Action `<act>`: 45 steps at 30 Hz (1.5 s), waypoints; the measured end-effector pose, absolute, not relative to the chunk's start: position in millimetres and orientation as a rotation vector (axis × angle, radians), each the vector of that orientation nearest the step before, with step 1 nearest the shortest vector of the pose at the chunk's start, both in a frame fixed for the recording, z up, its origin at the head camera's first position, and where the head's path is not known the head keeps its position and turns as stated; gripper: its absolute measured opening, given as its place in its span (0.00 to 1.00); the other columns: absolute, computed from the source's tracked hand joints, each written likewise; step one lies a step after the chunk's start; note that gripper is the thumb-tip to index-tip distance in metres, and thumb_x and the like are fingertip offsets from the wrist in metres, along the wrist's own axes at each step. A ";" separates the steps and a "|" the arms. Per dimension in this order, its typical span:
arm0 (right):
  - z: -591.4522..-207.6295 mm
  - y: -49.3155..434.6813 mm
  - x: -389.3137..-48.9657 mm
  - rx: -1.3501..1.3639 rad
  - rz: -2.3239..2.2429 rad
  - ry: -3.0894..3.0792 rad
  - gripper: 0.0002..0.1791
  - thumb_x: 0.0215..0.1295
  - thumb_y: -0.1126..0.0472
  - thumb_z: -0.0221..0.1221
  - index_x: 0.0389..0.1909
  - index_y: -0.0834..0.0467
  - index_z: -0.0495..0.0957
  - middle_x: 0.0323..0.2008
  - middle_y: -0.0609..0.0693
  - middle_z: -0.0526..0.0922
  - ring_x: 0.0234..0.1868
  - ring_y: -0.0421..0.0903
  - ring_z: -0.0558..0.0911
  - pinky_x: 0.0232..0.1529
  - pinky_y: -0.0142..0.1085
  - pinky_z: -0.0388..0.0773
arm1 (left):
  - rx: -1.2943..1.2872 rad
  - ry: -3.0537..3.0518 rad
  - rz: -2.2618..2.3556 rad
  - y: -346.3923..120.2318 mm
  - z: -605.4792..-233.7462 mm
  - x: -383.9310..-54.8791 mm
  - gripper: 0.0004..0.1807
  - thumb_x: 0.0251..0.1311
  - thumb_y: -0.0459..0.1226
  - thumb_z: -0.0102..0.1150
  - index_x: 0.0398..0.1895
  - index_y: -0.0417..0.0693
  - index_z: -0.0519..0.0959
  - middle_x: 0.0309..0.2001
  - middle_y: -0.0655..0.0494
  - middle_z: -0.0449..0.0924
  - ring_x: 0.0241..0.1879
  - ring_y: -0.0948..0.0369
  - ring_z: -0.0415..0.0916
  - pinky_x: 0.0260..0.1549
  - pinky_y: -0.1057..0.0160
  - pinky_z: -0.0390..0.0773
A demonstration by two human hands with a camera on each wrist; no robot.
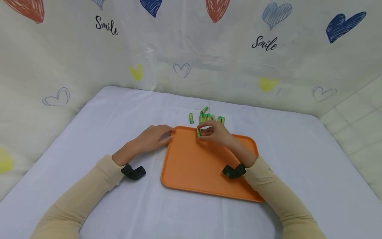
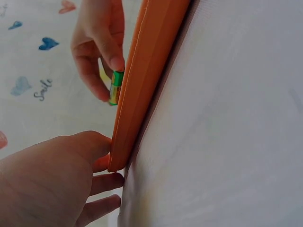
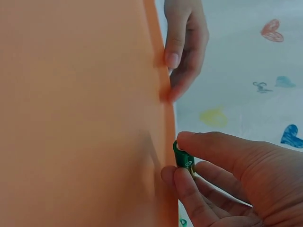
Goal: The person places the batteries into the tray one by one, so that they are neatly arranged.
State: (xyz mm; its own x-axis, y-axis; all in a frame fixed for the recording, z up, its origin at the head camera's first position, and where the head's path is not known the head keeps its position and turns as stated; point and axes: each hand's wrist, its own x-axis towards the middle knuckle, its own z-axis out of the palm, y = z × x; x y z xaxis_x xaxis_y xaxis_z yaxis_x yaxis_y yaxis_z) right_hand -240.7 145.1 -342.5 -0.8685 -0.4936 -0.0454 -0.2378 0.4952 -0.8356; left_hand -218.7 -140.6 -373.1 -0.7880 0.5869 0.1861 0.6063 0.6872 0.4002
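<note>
My right hand (image 1: 215, 133) pinches a small green and yellow battery (image 1: 198, 132) between thumb and fingers. It holds the battery upright at the far rim of an orange tray (image 1: 191, 159). In the right wrist view, the green end of the battery (image 3: 183, 157) shows between the fingertips. My left hand (image 1: 152, 137) rests at the tray's far left corner, its extended fingers and thumb touching the rim. From the left wrist, the thumb of that hand (image 2: 52, 165) meets the tray's edge (image 2: 137, 94), and the other fingers reach past the corner.
Just beyond the tray's far rim stand several more batteries (image 1: 204, 118) in a loose cluster. One battery (image 1: 191, 118) is apart on the left, and another (image 1: 204, 110) lies tilted behind. A white cloth (image 1: 125, 106) covers the table; a backdrop with hearts (image 1: 182, 70) rises behind.
</note>
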 end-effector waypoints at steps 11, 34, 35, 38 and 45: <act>-346.7 128.7 -229.4 -0.673 -1.302 2.448 0.24 0.59 0.69 0.66 0.57 0.68 0.75 0.55 0.64 0.76 0.52 0.58 0.81 0.52 0.41 0.79 | -0.995 -2.879 -0.660 -140.6 -375.7 -219.1 0.22 0.72 0.46 0.50 0.63 0.43 0.74 0.58 0.50 0.77 0.59 0.54 0.74 0.59 0.50 0.70; -355.9 89.7 -228.8 -0.793 -1.249 2.456 0.22 0.57 0.69 0.68 0.54 0.66 0.78 0.48 0.60 0.81 0.47 0.53 0.84 0.46 0.38 0.81 | -0.998 -2.873 -0.662 -142.0 -373.8 -220.1 0.23 0.72 0.46 0.50 0.64 0.44 0.73 0.59 0.50 0.77 0.60 0.54 0.73 0.60 0.48 0.69; -356.1 89.1 -228.6 -0.803 -1.250 2.459 0.22 0.58 0.69 0.68 0.54 0.66 0.78 0.47 0.60 0.81 0.46 0.53 0.84 0.46 0.38 0.81 | -1.000 -2.870 -0.660 -141.8 -373.4 -220.0 0.23 0.72 0.46 0.50 0.64 0.44 0.73 0.60 0.50 0.77 0.60 0.54 0.73 0.60 0.48 0.69; -355.0 87.2 -227.7 -0.820 -1.260 2.455 0.23 0.57 0.69 0.68 0.55 0.67 0.78 0.46 0.60 0.80 0.46 0.53 0.84 0.47 0.38 0.81 | -1.001 -2.862 -0.653 -141.3 -372.5 -219.6 0.23 0.72 0.46 0.50 0.64 0.43 0.73 0.60 0.50 0.77 0.60 0.54 0.73 0.59 0.48 0.69; -354.8 80.2 -227.9 -0.813 -1.279 2.427 0.22 0.58 0.69 0.68 0.55 0.66 0.78 0.48 0.61 0.79 0.44 0.52 0.85 0.46 0.37 0.81 | -0.997 -2.872 -0.665 -142.0 -372.8 -219.3 0.24 0.72 0.47 0.50 0.64 0.43 0.73 0.60 0.49 0.76 0.61 0.53 0.72 0.59 0.46 0.69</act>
State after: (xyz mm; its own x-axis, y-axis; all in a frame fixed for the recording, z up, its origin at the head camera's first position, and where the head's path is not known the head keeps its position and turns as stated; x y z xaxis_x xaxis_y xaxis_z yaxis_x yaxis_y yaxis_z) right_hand -227.9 80.2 -354.8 -0.8027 -0.5962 0.0148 -0.3492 0.4497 -0.8221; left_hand -219.3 -142.0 -372.8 -0.7943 0.5848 0.1645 0.5976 0.7034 0.3848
